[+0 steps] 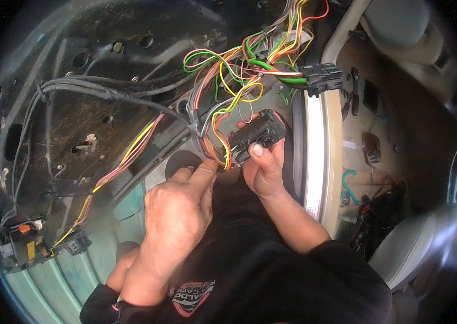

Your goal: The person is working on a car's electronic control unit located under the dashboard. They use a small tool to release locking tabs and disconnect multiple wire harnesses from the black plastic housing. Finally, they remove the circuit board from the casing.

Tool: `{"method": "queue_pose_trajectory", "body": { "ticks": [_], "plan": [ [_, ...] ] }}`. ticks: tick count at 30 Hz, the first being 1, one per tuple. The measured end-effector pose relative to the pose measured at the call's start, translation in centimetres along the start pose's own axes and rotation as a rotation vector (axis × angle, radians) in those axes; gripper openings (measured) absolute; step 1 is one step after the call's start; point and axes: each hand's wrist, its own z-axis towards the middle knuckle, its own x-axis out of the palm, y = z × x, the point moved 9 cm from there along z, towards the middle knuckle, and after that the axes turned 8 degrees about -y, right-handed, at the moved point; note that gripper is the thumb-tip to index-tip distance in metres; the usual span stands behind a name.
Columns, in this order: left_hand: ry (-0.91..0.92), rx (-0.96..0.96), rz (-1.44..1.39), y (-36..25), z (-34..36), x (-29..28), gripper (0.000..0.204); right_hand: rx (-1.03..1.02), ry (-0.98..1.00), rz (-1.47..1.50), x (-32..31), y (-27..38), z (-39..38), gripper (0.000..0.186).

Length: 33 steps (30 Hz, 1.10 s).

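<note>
My right hand point(266, 170) is closed round a black rectangular electrical connector point(254, 135), with the thumb lying on its near face and the fingertips showing behind its far side. A bundle of coloured wires point(221, 141), red, yellow, brown and violet, runs down into the connector's left end. There my left hand point(177, 210) is closed, its index finger and thumb pinched at the lower part of those wires. The other fingers of that hand are curled, and their tips are partly hidden.
A second black connector point(321, 79) hangs on green and white wires above right. The dark door panel point(104, 108) fills the left, with grey cables along it. A pale door sill point(320, 162) runs down the right. Beyond it lie loose parts and a teal strap point(348, 186).
</note>
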Motion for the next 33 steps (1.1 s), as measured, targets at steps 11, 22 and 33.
{"method": "queue_pose_trajectory", "body": {
  "ticks": [11,22,33],
  "plan": [
    [0.168,-0.145,-0.336,1.6,1.8,1.0,0.008,-0.117,0.048,-0.087,0.4,0.3,1.0,0.102],
    [0.148,-0.102,-0.301,2.3,3.1,3.0,0.011,-0.121,-0.032,-0.141,0.5,0.8,2.1,0.077],
    [0.122,0.001,-0.082,0.1,4.1,0.1,0.012,-0.050,-0.010,-0.142,-1.4,0.5,4.6,0.088]
  ]
}}
